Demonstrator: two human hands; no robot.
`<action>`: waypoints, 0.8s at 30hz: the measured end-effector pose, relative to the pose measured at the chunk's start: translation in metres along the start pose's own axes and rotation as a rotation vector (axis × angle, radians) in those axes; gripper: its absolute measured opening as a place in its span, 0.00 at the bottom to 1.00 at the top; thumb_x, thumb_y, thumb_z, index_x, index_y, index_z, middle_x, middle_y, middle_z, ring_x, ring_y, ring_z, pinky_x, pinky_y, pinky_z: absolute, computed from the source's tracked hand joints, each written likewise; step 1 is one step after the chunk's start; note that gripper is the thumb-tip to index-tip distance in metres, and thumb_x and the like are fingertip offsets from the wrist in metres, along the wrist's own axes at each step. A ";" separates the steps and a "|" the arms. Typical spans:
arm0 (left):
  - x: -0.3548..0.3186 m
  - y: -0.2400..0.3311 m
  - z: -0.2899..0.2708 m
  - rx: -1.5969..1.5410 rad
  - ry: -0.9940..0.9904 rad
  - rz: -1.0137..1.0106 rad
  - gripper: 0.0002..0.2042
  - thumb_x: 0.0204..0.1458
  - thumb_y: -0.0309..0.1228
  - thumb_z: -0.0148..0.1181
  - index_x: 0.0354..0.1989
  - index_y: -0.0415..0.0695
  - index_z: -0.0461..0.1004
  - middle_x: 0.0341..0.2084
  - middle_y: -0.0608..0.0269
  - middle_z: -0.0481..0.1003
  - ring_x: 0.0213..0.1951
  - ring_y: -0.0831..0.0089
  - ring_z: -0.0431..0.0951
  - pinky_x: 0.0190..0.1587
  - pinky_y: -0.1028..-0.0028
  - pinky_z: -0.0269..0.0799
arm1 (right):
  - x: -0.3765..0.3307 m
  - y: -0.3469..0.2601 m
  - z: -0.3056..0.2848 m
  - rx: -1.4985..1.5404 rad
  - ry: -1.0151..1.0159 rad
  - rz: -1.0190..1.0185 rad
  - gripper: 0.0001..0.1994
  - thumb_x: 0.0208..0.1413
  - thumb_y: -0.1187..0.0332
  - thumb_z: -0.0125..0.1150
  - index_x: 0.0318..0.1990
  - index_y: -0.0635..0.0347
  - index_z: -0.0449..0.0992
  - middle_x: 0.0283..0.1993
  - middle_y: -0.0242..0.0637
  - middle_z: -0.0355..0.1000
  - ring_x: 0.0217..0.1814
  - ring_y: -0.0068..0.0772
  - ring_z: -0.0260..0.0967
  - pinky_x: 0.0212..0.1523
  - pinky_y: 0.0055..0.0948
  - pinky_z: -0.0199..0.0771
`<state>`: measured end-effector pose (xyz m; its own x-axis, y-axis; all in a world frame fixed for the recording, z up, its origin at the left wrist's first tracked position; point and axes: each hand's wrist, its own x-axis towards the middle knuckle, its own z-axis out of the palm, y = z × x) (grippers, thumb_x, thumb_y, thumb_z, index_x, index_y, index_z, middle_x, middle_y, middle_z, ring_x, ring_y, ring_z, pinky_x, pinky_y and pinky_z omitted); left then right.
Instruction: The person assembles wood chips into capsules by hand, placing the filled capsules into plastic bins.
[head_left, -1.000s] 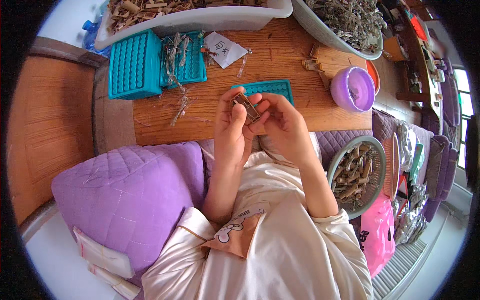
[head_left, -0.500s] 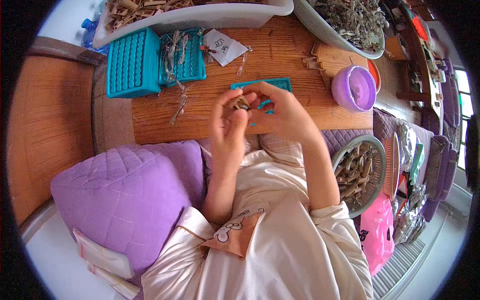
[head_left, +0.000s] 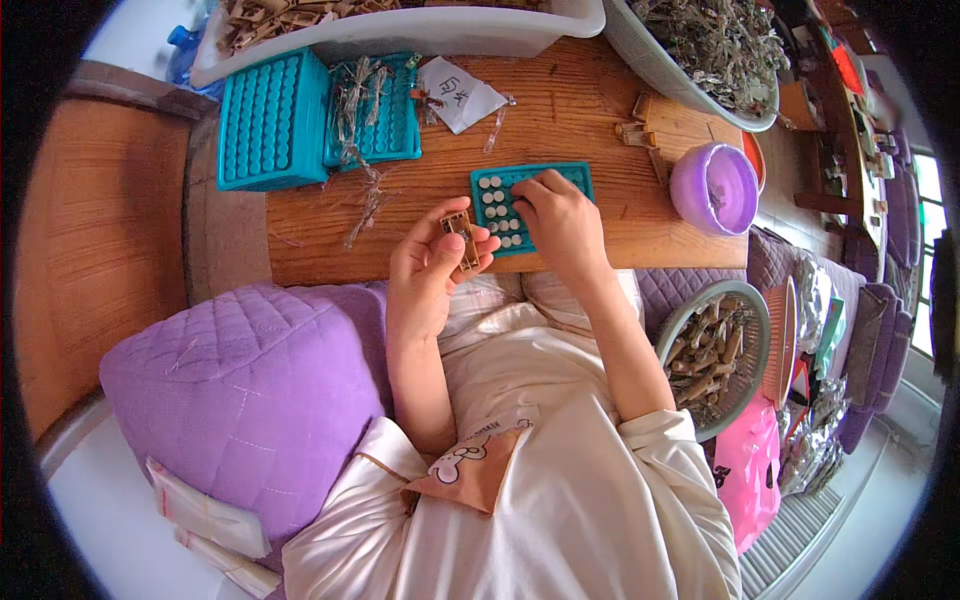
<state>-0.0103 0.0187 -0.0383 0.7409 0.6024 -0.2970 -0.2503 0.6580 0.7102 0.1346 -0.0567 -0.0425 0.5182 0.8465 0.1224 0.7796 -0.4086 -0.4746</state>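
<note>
My left hand point(head_left: 418, 282) grips a small brown rectangular casing point(head_left: 461, 240) with a hollow, framed face, the thumb across its front. To its right, on the wooden table near my lap, lies a teal tray point(head_left: 478, 212) of round pockets. White round discs point(head_left: 500, 211) fill several pockets on its left side. Over the tray's right part is my right hand point(head_left: 568, 225), its fingers bunched and pointing down into the pockets. Whatever is between those fingertips is hidden.
Teal trays point(head_left: 268, 125) are stacked at the far left, with clear strips and wires point(head_left: 355, 105) beside them. A white tub point(head_left: 430, 38) and grey basket point(head_left: 665, 75) stand behind. At right are a purple bowl point(head_left: 690, 190) and a basket of brown pieces point(head_left: 712, 350).
My hands have parted. The left one keeps the brown casing and has moved slightly left and down; the right one has shifted onto the teal tray, whose white discs now show.
</note>
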 end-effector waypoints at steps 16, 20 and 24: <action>0.004 0.001 -0.001 0.040 0.090 -0.073 0.11 0.49 0.25 0.42 0.40 0.38 0.64 0.28 0.60 0.71 0.29 0.74 0.74 0.31 0.77 0.72 | 0.000 -0.038 -0.017 0.546 0.020 -0.246 0.09 0.38 0.77 0.55 0.31 0.61 0.71 0.29 0.42 0.67 0.33 0.40 0.65 0.31 0.32 0.66; 0.004 -0.001 -0.009 0.125 0.075 -0.053 0.12 0.48 0.29 0.44 0.40 0.38 0.64 0.28 0.59 0.70 0.28 0.71 0.74 0.30 0.76 0.73 | 0.024 -0.008 0.003 0.188 0.159 -0.161 0.11 0.41 0.76 0.53 0.36 0.59 0.69 0.28 0.39 0.67 0.31 0.37 0.65 0.30 0.28 0.66; 0.004 0.003 -0.009 0.140 0.048 -0.073 0.10 0.48 0.26 0.42 0.39 0.39 0.65 0.28 0.57 0.71 0.29 0.72 0.74 0.30 0.77 0.71 | 0.027 0.002 0.015 0.032 0.042 -0.248 0.10 0.39 0.74 0.54 0.33 0.59 0.68 0.26 0.38 0.67 0.30 0.38 0.64 0.28 0.30 0.66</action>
<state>-0.0137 0.0277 -0.0433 0.7223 0.5785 -0.3790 -0.1054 0.6337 0.7664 0.1449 -0.0289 -0.0531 0.3274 0.9042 0.2742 0.8734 -0.1789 -0.4531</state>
